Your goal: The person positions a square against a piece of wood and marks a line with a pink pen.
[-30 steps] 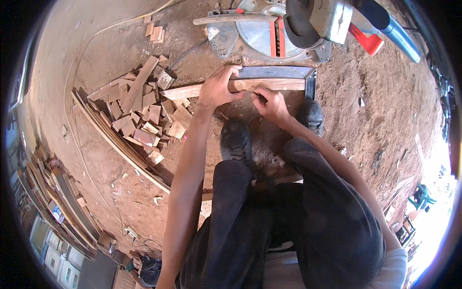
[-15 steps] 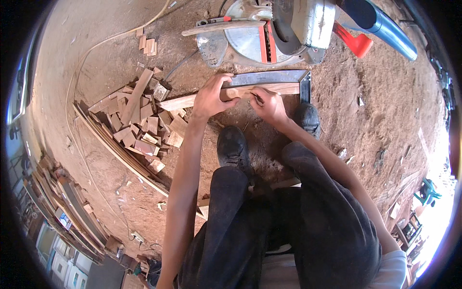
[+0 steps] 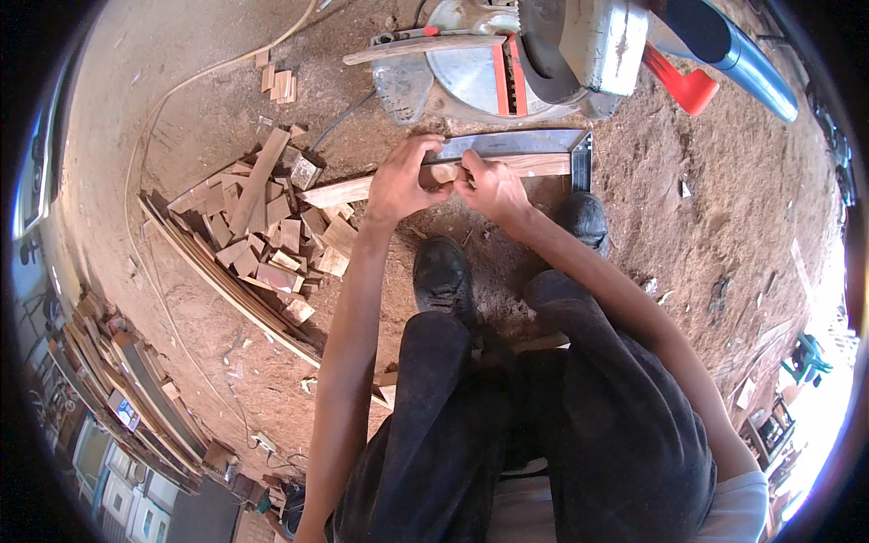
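Note:
A metal try square lies with its steel blade [image 3: 520, 142] along a narrow wood strip [image 3: 543, 165], and its dark stock sits across the strip's right end. My left hand [image 3: 401, 184] grips the strip and the left end of the blade, with thumb on the near side and fingers over the far side. Beside it, my right hand [image 3: 495, 188] is closed in a pinch over the strip's middle, close to the left thumb. Whatever those fingers hold is hidden or too small to name. The strip's left end sticks out past my left hand.
A miter saw [image 3: 462, 77] with a red lever and blue handle stands just beyond the square. Wood offcuts [image 3: 272, 222] are heaped at the left, bordered by long strips. Boards [image 3: 127, 398] lie farther left. My dark shoes [image 3: 444, 276] rest close below the strip.
My right hand has moved left along the strip toward my left hand. The left hand keeps its grip on the strip and square.

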Action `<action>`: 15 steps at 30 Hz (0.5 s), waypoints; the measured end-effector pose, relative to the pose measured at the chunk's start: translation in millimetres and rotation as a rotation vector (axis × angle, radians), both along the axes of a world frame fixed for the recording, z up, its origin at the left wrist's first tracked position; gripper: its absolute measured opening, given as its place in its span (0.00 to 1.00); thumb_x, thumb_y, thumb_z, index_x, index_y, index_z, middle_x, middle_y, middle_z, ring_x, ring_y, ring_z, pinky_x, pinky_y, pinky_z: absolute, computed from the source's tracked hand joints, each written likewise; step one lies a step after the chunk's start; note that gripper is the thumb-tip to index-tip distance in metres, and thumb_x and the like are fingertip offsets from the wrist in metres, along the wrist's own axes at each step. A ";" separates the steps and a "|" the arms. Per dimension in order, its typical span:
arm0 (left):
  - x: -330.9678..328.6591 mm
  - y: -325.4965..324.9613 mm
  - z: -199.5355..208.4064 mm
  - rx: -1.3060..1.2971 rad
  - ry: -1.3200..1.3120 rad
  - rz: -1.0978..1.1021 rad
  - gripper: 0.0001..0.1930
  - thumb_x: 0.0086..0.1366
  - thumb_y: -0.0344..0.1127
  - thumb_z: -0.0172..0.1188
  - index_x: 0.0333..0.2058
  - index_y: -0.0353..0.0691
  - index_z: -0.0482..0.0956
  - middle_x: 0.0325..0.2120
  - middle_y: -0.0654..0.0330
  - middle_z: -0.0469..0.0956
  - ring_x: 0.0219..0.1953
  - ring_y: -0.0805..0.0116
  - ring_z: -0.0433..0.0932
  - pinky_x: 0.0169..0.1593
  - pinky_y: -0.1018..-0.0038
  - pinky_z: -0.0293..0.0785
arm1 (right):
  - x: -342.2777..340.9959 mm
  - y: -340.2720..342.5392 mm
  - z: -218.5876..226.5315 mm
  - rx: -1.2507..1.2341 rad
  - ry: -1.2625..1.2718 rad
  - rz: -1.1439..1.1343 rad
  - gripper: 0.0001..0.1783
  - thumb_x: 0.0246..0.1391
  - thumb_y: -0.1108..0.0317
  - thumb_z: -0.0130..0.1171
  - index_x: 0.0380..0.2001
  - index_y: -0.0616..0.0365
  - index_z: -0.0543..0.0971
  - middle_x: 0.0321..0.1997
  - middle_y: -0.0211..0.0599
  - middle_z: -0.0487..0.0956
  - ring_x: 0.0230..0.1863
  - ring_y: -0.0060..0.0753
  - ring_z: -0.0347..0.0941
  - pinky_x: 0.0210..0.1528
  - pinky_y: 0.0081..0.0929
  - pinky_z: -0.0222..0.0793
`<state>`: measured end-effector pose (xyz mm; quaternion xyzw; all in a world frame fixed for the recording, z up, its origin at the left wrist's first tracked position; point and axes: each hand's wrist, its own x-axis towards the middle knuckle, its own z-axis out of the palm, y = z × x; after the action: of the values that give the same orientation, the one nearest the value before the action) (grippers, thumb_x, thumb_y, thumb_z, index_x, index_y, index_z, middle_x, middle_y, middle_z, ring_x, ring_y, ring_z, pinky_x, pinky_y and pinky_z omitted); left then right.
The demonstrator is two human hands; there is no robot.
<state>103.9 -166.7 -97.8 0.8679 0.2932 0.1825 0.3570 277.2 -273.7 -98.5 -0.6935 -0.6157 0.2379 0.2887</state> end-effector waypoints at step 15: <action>1.4 -0.8 5.1 0.002 -0.002 0.015 0.33 0.41 0.35 0.77 0.48 0.44 0.71 0.54 0.62 0.79 0.55 0.55 0.77 0.56 0.62 0.77 | -3.1 3.6 -5.1 -0.004 0.028 -0.006 0.10 0.53 0.70 0.61 0.34 0.61 0.71 0.18 0.51 0.78 0.23 0.58 0.79 0.26 0.51 0.75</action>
<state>105.3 -167.5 -92.7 0.8659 0.2994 0.1864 0.3548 274.2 -270.1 -103.6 -0.6924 -0.6091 0.2481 0.2966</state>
